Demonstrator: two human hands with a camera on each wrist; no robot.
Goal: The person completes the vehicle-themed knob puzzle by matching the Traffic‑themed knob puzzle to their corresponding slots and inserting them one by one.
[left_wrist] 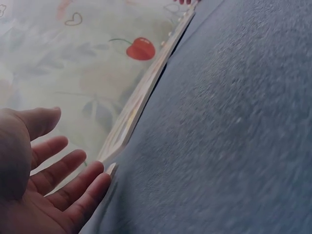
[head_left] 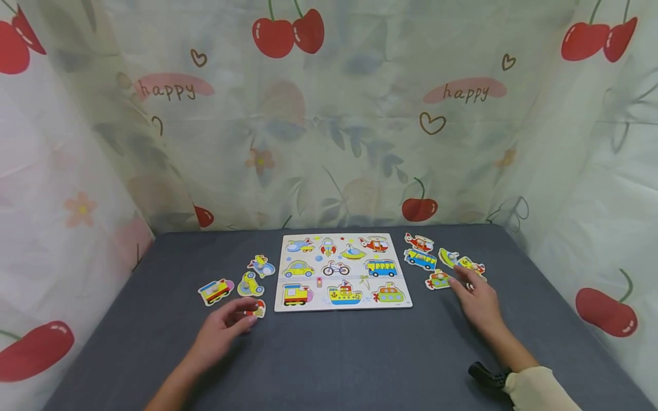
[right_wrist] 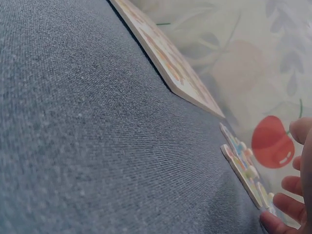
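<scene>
A wooden puzzle board (head_left: 357,268) printed with vehicles lies flat on the dark cloth. My left hand (head_left: 221,331) is at its left with loosely bent fingers, over a red-and-white piece (head_left: 259,310) that it partly hides. In the left wrist view, that hand (left_wrist: 63,190) has its fingers spread, nothing in them. To the board's right, my right hand (head_left: 479,302) hovers by the submarine piece (head_left: 438,279) and the ship piece (head_left: 470,264), partly covering the ship. Whether its fingertips touch either cannot be told. The right wrist view shows that hand (right_wrist: 292,195) with fingers apart.
Left of the board lie a train piece (head_left: 216,291), a car piece (head_left: 250,284) and an airplane piece (head_left: 261,266). On the right are a helicopter piece (head_left: 419,242), a bus piece (head_left: 420,260) and a flying saucer piece (head_left: 448,257). A cherry-printed curtain (head_left: 334,160) surrounds the table.
</scene>
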